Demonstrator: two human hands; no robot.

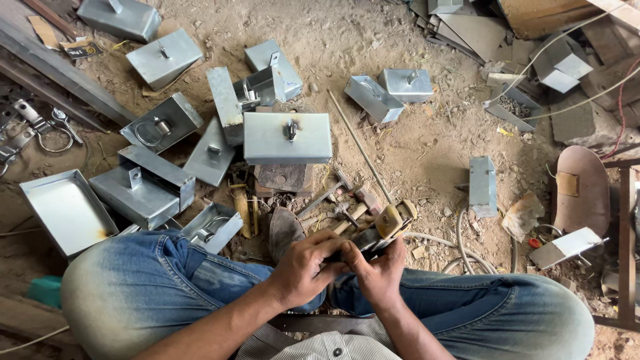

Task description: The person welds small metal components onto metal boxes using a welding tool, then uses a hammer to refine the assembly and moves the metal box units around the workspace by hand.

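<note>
Hands [347,267] around tool [380,230], empty tray [67,210] aside

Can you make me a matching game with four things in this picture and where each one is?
Things:
1. closed metal box
2. open metal tray
3. thin rod
4. dark tool

Places:
A. in both hands, above the lap
B. far left, beside the knee
C. on the sand, slanting, right of the closed box
D. middle of the ground, latch on top

Pairs: 1-D, 2-B, 3-C, 4-A
</note>
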